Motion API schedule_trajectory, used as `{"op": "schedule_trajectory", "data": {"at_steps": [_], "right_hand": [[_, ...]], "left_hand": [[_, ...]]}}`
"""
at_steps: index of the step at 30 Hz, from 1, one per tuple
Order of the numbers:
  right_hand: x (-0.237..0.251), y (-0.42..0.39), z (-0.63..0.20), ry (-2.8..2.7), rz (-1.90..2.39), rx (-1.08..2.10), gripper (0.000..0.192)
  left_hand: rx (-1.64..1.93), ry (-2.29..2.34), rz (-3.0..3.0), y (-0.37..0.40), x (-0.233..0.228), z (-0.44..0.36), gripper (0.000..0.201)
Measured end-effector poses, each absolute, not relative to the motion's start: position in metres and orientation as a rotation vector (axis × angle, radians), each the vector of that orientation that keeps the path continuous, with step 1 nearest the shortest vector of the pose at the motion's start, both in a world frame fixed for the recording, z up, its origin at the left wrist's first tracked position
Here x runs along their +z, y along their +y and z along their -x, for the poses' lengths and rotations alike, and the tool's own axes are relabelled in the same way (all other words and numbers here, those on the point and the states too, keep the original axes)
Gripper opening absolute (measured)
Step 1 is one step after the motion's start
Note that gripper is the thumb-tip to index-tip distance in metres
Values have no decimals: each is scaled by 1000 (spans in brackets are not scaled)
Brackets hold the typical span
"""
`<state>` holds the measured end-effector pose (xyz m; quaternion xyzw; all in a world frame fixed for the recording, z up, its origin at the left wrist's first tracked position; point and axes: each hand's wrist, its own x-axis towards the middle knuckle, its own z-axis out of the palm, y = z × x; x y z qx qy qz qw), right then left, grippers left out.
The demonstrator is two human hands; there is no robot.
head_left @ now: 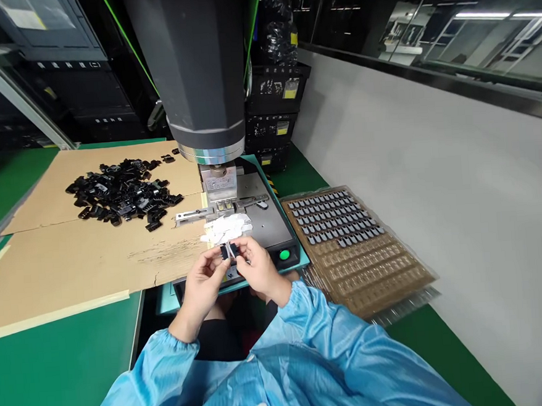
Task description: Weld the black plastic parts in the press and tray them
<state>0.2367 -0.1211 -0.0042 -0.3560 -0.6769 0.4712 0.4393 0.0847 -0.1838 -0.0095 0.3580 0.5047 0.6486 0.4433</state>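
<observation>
Head view: left hand (pixel 202 285) and right hand (pixel 257 267) both pinched one small black clip (pixel 228 250) between fingertips, just before the press base (pixel 272 224). Clip likely light, stiff, slippery; best gripped by its edges.

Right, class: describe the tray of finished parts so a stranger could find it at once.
Start at the big grey press in the middle. Just right of its base plate, against the white wall, lies a brown plastic tray. Only it holds small dark parts in neat rows, not a loose heap.
</observation>
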Motion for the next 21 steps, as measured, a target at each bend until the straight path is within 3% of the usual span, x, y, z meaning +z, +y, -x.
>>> {"op": "schedule_trajectory", "data": {"at_steps": [9, 21], "right_hand": [[1, -131, -236, -1577, 841, 1222, 31], [17, -139, -237, -1131, 648, 1685, 38]], "left_hand": [[1640, 1184, -830, -189, 1, -88, 52], [1469, 749, -445, -195, 12, -79, 46]]}}
